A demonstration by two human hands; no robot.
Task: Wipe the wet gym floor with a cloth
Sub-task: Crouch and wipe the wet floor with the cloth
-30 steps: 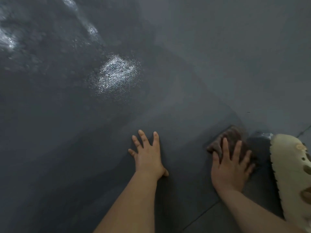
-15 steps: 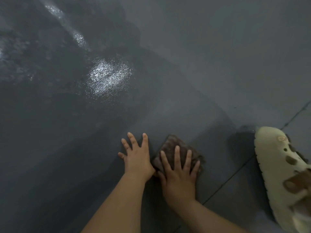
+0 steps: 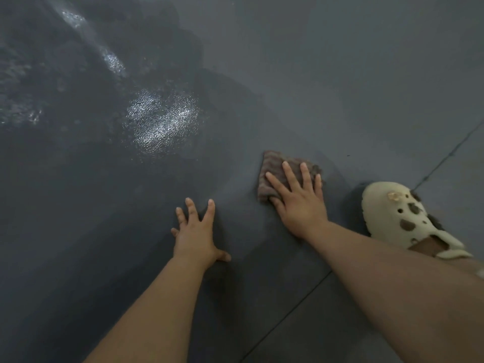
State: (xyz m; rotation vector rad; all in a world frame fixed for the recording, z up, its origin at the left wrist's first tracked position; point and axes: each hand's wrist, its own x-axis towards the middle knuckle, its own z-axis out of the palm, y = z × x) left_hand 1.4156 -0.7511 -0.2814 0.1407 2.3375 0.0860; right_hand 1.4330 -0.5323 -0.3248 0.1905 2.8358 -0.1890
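Right hand [image 3: 298,203], fingers spread, presses flat on cloth [image 3: 272,176], centre-right. Left hand [image 3: 196,237] splayed on floor [image 3: 340,87]. Wet sheen [image 3: 162,121] upper left; clog [image 3: 400,218] right edge.

You are looking down at a dark grey floor [image 3: 340,74] with a fine pebbled texture. Its left part is darker and glossy, and a bright patch of reflected light [image 3: 162,124] sits there with smaller glints trailing up-left. Thin seam lines [image 3: 445,158] cross the right side.
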